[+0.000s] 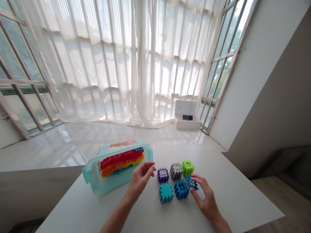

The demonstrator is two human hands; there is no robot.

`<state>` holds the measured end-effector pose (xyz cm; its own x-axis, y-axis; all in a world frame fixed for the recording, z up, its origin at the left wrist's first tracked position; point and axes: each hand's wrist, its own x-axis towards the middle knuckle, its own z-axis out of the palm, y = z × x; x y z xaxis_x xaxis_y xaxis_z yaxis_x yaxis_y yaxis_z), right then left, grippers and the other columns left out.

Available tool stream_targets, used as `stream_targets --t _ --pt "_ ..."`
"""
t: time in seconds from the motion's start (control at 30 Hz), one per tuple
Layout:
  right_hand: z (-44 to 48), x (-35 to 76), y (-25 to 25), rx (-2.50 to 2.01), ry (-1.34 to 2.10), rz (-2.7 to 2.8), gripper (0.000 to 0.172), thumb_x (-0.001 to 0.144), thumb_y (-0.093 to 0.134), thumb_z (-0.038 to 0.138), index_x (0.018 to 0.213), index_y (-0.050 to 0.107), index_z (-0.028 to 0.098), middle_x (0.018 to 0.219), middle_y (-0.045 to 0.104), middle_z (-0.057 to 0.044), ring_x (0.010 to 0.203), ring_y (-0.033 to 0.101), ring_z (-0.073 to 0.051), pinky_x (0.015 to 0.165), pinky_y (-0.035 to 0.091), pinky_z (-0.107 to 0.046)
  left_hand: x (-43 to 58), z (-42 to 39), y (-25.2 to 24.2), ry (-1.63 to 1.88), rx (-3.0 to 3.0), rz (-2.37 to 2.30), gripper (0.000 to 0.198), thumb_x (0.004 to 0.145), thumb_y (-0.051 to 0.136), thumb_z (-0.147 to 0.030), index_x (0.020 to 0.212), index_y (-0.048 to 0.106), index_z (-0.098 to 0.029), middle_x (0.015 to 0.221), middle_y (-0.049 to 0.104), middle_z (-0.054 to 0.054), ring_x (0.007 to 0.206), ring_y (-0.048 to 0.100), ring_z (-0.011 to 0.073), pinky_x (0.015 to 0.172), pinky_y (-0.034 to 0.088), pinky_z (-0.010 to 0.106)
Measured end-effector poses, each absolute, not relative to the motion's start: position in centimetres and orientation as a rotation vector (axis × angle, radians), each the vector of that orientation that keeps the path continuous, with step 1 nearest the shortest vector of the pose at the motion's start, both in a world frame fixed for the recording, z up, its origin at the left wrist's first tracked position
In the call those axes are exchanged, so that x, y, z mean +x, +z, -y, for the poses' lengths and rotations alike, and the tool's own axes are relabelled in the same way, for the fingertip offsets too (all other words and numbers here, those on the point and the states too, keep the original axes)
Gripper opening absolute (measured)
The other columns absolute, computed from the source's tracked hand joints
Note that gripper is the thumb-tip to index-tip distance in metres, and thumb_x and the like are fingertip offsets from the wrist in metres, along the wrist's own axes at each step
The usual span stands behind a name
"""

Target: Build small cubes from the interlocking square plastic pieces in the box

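Observation:
My right hand [206,197] grips a flat blue panel with window openings [192,183] between thumb and fingers, beside a blue toothed-edge cube [181,189]. My left hand [141,177] hovers between the box and the cubes, fingers loosely curled, with nothing visible in them. Nearest to it is a purple cube with a pale window face [163,175]. A turquoise cube [166,193] sits in front of that one. Behind the blue cube are a grey cube with a pale window [176,171] and a lime green cube [188,168].
An aqua plastic box [97,186] lies tilted at the left, holding stacked red, orange and yellow interlocking panels [121,160]. All stand on a white table [228,194]. A white open carton [188,124] with a dark phone-like object is by the curtain [143,64].

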<state>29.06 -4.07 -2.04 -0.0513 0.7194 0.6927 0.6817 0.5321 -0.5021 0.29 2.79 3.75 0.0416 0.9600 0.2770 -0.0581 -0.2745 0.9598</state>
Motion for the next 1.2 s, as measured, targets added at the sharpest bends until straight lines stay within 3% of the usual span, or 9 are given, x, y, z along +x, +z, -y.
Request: stream_targets --t 0.77,0.93,1.07,1.2 --pt "3.6 27.6 -1.2 -1.064 0.27 1.99 0.029 0.091 0.058 0.023 0.121 0.061 0.023 0.128 0.06 -0.013 0.121 0.056 -0.029 0.101 0.052 -0.045 0.3 -2.6 3.6 1.368 1.448 -0.989 0.029 0.082 0.069 -0.042 0.095 0.066 -0.016 0.078 0.07 0.004 0.064 0.064 0.0143 0.062 0.054 0.026" --pt "3.7 27.3 -0.8 -1.084 0.325 2.02 0.031 0.091 0.058 0.022 0.121 0.062 0.023 0.13 0.059 -0.013 0.123 0.055 -0.029 0.104 0.05 -0.046 0.6 -1.8 3.4 1.255 1.886 -1.005 0.019 0.089 0.061 -0.036 0.094 0.068 -0.019 0.082 0.071 0.004 0.07 0.064 0.0159 0.066 0.052 0.027" --pt "3.7 27.4 -1.1 -1.088 0.358 2.031 0.032 0.091 0.058 0.023 0.123 0.06 0.023 0.132 0.058 -0.013 0.125 0.055 -0.029 0.105 0.05 -0.046 1.7 -0.5 4.3 1.004 2.372 -0.86 0.015 0.091 0.058 -0.03 0.1 0.068 -0.023 0.096 0.072 0.006 0.089 0.065 0.0202 0.08 0.051 0.032" --pt "3.6 27.5 -1.7 -1.078 0.377 2.026 0.034 0.091 0.059 0.023 0.125 0.06 0.023 0.134 0.057 -0.014 0.124 0.057 -0.029 0.104 0.05 -0.044 3.6 0.3 5.6 0.714 2.697 -0.805 0.028 0.086 0.067 -0.034 0.112 0.064 -0.026 0.11 0.07 0.005 0.103 0.061 0.0248 0.091 0.048 0.039"
